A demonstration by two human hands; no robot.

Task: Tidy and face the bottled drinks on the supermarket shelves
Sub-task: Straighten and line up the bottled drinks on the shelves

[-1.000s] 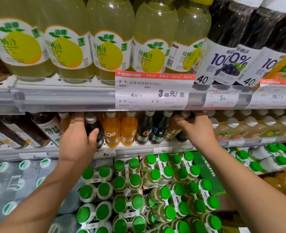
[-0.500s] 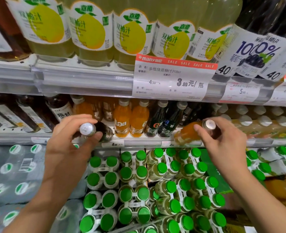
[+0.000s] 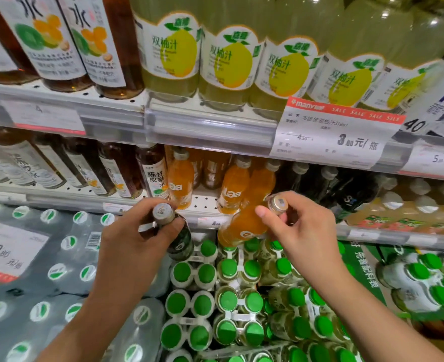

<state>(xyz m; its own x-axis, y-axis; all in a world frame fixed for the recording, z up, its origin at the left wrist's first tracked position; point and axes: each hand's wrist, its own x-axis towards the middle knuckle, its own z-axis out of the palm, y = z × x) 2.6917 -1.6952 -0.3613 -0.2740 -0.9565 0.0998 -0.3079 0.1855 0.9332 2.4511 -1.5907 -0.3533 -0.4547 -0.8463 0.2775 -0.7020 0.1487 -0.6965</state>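
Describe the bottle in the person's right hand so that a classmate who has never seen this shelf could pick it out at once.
Find the red-and-white sale tag on the upper shelf edge. Just below it, the right hand pinches the silver cap of an orange drink bottle. Unlike the upright orange bottles behind it, it is tilted and off the shelf, out in front of its edge.
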